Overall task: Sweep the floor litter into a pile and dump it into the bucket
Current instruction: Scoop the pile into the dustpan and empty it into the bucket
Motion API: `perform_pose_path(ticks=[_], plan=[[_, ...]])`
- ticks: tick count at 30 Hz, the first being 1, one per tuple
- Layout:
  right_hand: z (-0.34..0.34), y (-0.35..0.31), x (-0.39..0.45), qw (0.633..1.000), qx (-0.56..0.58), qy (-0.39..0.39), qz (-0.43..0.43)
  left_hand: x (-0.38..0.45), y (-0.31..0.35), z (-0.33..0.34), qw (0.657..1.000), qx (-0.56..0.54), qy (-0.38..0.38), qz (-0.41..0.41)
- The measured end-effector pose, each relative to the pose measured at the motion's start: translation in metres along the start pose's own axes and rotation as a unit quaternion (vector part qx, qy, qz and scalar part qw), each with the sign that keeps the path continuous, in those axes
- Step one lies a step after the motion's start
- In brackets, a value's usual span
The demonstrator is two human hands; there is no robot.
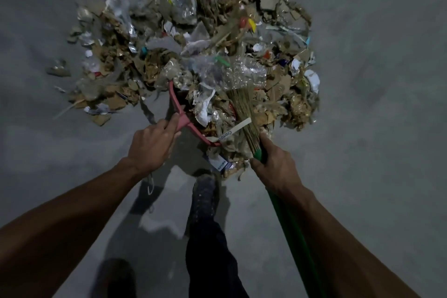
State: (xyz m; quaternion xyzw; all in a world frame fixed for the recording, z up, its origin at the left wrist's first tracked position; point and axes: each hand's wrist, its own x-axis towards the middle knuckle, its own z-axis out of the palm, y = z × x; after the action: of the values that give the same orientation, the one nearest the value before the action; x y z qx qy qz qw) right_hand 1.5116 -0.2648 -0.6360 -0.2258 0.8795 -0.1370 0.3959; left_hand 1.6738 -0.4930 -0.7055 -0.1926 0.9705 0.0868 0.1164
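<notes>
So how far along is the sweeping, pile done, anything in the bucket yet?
The pile looks gathered, with a few scraps loose at its left edge. In hand: the left hand holds a pink dustpan already heaped with litter, while the right hand grips the broom against it. Left: most of the pile; no bucket is in view.

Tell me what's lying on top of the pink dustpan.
Litter covers the dustpan: torn cardboard, paper scraps, clear plastic. Broom bristles press into it. The pan's floor is hidden; only its rim and handle show.
</notes>
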Motion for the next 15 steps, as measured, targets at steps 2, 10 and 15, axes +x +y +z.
perform_pose_path(ticks=[2, 10, 15], plan=[[-0.012, -0.015, -0.029, 1.000, -0.004, 0.006, 0.005, -0.021, 0.004, -0.030, 1.000, -0.013, 0.017, -0.004], [-0.038, -0.105, -0.203, 0.998, -0.020, 0.059, -0.027, -0.166, -0.011, -0.159, 0.994, -0.054, 0.085, -0.029], [-0.025, -0.170, -0.322, 0.995, -0.032, 0.080, -0.056, -0.285, -0.034, -0.225, 0.988, -0.084, 0.116, -0.056]])
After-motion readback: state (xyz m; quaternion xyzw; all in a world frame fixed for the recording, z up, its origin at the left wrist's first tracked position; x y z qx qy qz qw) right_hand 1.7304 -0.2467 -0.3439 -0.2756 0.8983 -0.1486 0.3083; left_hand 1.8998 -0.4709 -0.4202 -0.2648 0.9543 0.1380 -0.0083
